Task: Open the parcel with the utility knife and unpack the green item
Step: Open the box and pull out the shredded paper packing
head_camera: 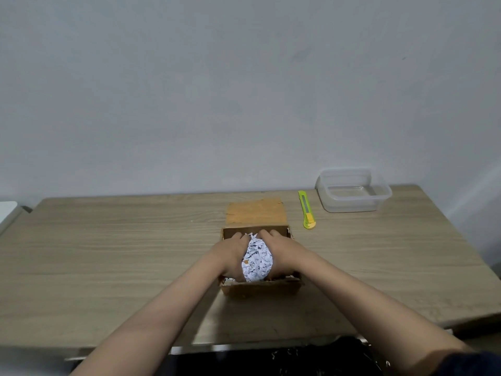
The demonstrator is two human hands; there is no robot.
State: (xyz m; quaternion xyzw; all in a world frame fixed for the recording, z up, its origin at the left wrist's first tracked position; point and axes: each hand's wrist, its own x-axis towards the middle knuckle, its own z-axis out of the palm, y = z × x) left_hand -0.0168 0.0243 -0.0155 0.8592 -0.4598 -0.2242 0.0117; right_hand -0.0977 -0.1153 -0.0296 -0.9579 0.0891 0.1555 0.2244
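We are looking at a plain pale grey wall (244, 90) filling the upper half of the frame, evenly lit, with a few faint smudges toward the upper right. Below it a light wood-grain table (108, 253) is stretching across the lower half, its front edge showing near the bottom. At the far left edge something white (6, 210) is peeking in, too cropped to identify.

Wooden table (108, 253), clear plastic container (353, 191) — far right

Both forearms are bare; a dark sleeve (471, 362) edge shows on the right arm.
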